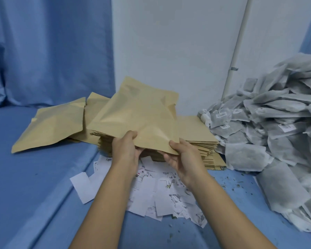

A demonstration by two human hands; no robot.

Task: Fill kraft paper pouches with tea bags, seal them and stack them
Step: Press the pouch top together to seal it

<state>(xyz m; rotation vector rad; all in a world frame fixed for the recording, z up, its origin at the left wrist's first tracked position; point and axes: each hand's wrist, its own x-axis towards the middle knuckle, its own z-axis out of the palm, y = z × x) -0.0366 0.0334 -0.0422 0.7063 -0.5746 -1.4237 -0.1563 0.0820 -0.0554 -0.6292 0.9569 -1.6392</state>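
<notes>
Both hands, left (125, 150) and right (182, 159), are gripping a pouch (138, 115) at centre frame; opening it for tea bags (269, 126) likely follows

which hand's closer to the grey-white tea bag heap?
Right. The right hand grips the tan kraft paper pouch nearest the grey-white tea bag heap; the left hand grips it farther left.

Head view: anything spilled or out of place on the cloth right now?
Yes. Dark crumbs are scattered on the blue cloth beside the tea bag pile, as if some bags leaked. White paper slips lie strewn in front of the pouch stack. Pouches at left lie askew, not stacked.
</notes>
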